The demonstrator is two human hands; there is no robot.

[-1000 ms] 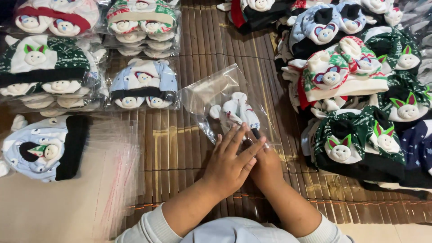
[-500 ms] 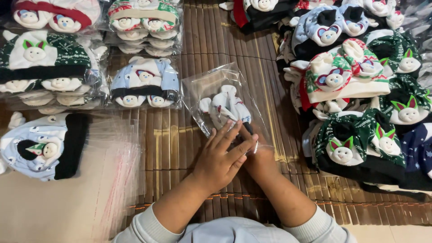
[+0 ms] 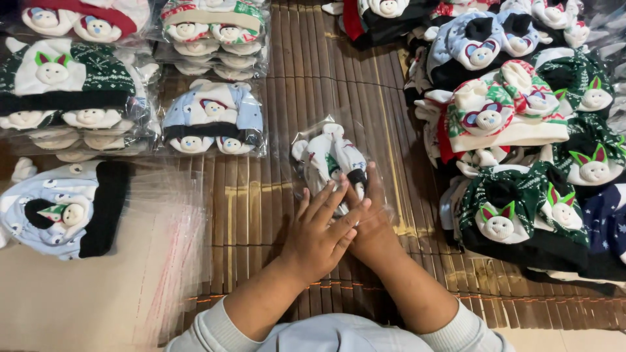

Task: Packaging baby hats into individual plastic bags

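- My left hand (image 3: 321, 234), fingers spread flat, presses the clear plastic bag with the small white knitted hat (image 3: 331, 163) on the brown bamboo mat (image 3: 274, 215).
- My right hand (image 3: 372, 218), under the left, pins its near edge.
- Since 1 second ago the bag has swung more upright; the opening now lies flattened under both hands.

Both hands (image 3: 339, 228) slid forward over clear bag (image 3: 332, 163), pressing the hat deeper

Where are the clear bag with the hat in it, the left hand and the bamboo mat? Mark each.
clear bag (image 3: 329, 153), head view, on the white hat inside it.
left hand (image 3: 319, 236), head view, back of the hand.
bamboo mat (image 3: 287, 98), head view, bare slats.
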